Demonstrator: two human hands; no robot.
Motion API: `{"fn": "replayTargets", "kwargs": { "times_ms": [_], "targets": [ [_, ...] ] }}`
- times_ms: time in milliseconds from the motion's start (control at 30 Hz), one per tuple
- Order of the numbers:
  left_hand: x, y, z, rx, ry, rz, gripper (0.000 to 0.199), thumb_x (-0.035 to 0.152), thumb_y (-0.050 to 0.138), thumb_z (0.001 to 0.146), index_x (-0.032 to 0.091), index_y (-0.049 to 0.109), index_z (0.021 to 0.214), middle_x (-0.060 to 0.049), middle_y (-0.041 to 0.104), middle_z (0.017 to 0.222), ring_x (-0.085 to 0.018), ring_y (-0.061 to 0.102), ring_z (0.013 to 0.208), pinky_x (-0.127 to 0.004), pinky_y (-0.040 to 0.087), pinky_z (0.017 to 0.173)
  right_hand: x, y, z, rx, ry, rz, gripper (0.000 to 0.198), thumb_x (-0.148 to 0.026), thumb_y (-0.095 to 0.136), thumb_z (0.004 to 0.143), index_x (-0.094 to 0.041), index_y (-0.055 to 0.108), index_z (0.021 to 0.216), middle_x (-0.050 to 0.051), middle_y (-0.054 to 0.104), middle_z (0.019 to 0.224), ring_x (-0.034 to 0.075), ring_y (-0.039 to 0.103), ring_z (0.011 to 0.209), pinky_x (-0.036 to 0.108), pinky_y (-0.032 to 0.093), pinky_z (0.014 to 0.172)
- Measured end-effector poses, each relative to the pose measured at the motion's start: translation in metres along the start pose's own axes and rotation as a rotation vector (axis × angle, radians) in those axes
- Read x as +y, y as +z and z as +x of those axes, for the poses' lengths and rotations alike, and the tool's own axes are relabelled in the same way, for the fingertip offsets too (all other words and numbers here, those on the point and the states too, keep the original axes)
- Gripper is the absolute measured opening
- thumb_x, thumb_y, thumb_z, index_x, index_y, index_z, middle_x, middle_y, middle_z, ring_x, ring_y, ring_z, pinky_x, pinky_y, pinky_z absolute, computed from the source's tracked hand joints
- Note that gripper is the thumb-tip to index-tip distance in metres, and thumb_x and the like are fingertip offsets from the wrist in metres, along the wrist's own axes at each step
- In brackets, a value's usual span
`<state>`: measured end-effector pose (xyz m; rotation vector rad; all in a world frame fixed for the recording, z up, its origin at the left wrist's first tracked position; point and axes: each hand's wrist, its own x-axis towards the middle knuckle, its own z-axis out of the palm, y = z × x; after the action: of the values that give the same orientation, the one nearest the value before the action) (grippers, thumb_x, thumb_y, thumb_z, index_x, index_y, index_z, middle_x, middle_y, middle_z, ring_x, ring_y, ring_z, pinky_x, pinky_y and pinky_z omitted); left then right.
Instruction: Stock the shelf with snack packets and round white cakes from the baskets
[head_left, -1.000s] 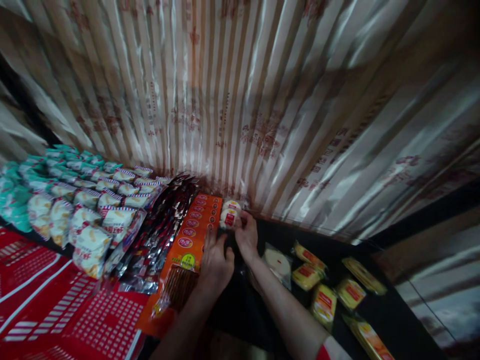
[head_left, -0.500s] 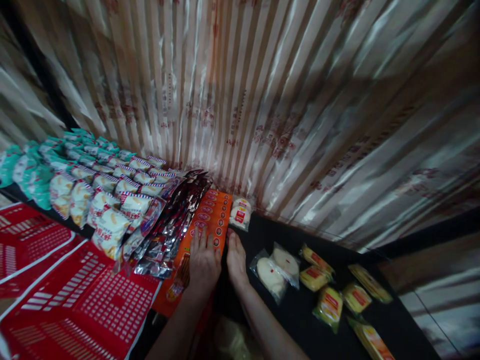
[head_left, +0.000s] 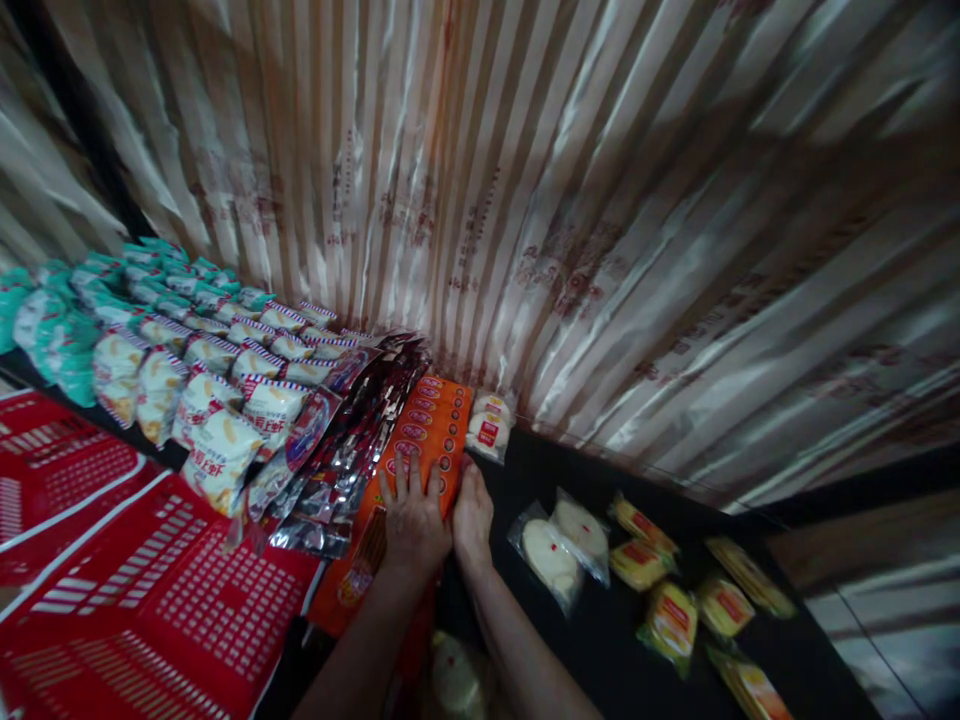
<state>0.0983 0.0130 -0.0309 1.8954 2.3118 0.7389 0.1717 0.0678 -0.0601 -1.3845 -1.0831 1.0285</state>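
My left hand lies flat with spread fingers on top of a row of orange snack packets. Against the right side of that row rests my right hand, its fingers stretched out and held together. To the left of the orange row stand shiny dark-red foil packets, close beside it. Just beyond my right fingertips sits a clear bag of white round cakes. Two more clear bags with pale round discs lie farther right on the black shelf.
Red plastic baskets stand at the lower left, below the shelf edge. White snack bags and teal bags fill the left side. Several yellow packets lie on the right. A printed striped plastic sheet hangs behind.
My hands stay on the orange row, the left one shifted slightly right and its fingers more spread. The whole view has shifted a little.
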Motion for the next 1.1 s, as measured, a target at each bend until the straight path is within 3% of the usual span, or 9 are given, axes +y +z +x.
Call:
{"fn": "replayTargets", "kwargs": {
  "times_ms": [567,933,1100],
  "targets": [
    [0.0,-0.003,0.003,-0.083,-0.03,0.016,0.045,0.029,0.044,0.087,0.021,0.049,0.131,-0.014,0.044,0.14,-0.034,0.031,0.133,-0.059,0.016,0.108,-0.003,0.004,-0.002,0.019,-0.008,-0.144,0.063,-0.055,0.031,0.083,-0.011,0.06,0.118,0.013,0.06,0.123,0.024,0.053,0.116,0.037,0.036,0.103],
    [-0.002,-0.001,0.005,-0.097,-0.018,0.022,0.046,0.024,0.041,0.087,0.02,0.047,0.133,-0.015,0.042,0.141,-0.034,0.028,0.134,-0.059,0.017,0.108,0.001,0.007,-0.001,0.054,-0.031,-0.127,0.056,-0.054,0.035,0.084,-0.016,0.064,0.113,0.008,0.066,0.114,0.022,0.056,0.113,0.036,0.042,0.098],
    [-0.004,0.0,0.006,-0.098,-0.015,0.041,0.046,0.023,0.041,0.088,0.021,0.045,0.134,-0.014,0.041,0.142,-0.033,0.028,0.134,-0.058,0.018,0.108,-0.005,0.009,-0.003,0.035,-0.024,-0.134,0.059,-0.053,0.032,0.085,-0.013,0.061,0.117,0.011,0.063,0.12,0.022,0.055,0.114,0.036,0.041,0.099]
  ]
}}
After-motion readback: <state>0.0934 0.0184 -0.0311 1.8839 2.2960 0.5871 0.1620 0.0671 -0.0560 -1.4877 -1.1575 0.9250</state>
